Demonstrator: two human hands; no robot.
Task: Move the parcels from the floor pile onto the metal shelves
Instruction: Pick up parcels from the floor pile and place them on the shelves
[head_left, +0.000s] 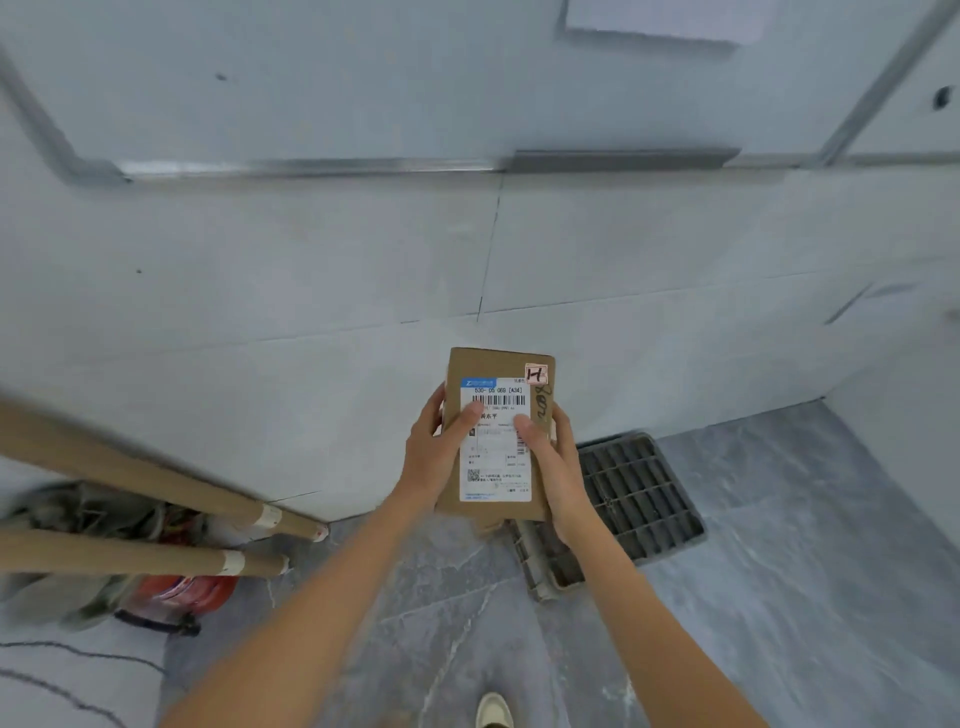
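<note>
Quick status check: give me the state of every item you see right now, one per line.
Brown cardboard parcel with white shipping label: held up off the floor, label facing the camera.
Left hand: gripping the parcel's left edge.
Right hand: gripping its right edge.
Two long brown cardboard tubes: lying slanted, capped ends.
Grey plastic grille: flat on floor.

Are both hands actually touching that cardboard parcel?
Touching. The head view shows the left hand and right hand gripping the parcel, thumbs pressed on its label.

bare forearms (332, 597), pale shoe (494, 711)
</note>
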